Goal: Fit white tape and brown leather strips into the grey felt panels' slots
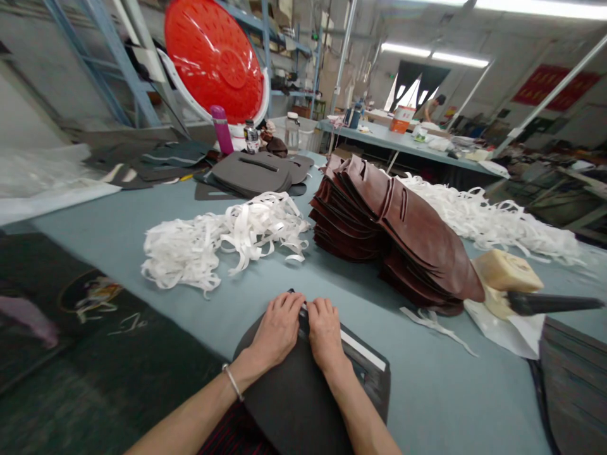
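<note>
A dark grey, flat leather-like panel [289, 404] with a rounded left side lies at the table's near edge. My left hand [279, 328] and my right hand [325, 332] are side by side at its far part, fingers curled down and closed on the material. A white strip [363, 349] runs along the panel to the right of my right hand, beside a darker band. My fingertips are partly hidden, so any small thing between them does not show. Beyond my hands lies a loose heap of white strips [227, 237].
To the right stand stacked brown leather panels [417, 227], with more white strips [502, 221] behind. A yellowish block [509, 272] and a black-handled tool [554, 303] lie farther right. Grey panels [256, 174], a purple bottle [221, 129] and a red basin [213, 57] are at the back.
</note>
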